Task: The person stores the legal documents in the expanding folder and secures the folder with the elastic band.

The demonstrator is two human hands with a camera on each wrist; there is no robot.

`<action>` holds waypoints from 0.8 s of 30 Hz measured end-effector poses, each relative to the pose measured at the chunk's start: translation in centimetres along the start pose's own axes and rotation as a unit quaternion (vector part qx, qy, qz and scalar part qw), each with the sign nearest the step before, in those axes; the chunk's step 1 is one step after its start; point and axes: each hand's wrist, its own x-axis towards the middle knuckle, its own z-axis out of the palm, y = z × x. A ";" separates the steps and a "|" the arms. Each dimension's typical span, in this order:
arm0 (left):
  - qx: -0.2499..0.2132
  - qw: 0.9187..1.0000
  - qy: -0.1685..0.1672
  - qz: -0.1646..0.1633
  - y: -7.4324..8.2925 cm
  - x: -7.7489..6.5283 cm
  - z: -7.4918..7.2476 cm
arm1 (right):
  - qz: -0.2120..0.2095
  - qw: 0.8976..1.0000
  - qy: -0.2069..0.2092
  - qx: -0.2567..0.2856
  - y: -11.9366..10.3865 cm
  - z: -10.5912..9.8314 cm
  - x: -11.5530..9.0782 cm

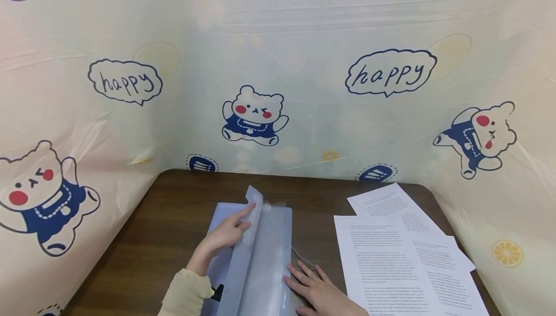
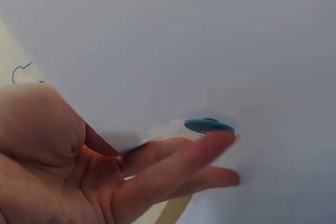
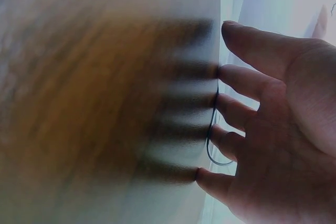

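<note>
A pale blue display folder (image 1: 271, 253) lies spread on the table, with clear pages inside. One page (image 1: 249, 239), with printed text visible near its top, stands raised and curves over toward the left. My left hand (image 1: 226, 233) is against this raised page, its index finger stretched along the upper part. In the left wrist view the fingers (image 2: 173, 174) are extended close to a teal round button (image 2: 209, 125). Beside the folder's right edge, my right hand (image 1: 323, 291) rests with fingers spread. Its fingertips (image 3: 223, 100) touch the table in the right wrist view.
Several printed sheets (image 1: 382, 263) overlap at the right of the brown table (image 1: 143, 239). A thin cord (image 1: 304, 257) runs between folder and right hand. Patterned cloth (image 1: 304, 113) stands around the table's back and sides. A small black object (image 1: 218, 293) sits by the left sleeve.
</note>
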 end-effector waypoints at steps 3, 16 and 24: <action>-0.035 0.999 -0.010 0.001 -0.5 -0.3 -0.8 | -0.003 1.000 0.004 -0.005 0.1 0.0 -0.1; -0.156 0.987 -0.046 -0.009 -2.7 -1.2 -3.7 | -0.011 1.000 0.012 -0.019 0.0 0.1 0.0; -0.238 0.967 -0.085 0.027 -4.7 -1.7 -5.3 | -0.009 1.000 0.009 -0.007 -0.1 0.0 -0.1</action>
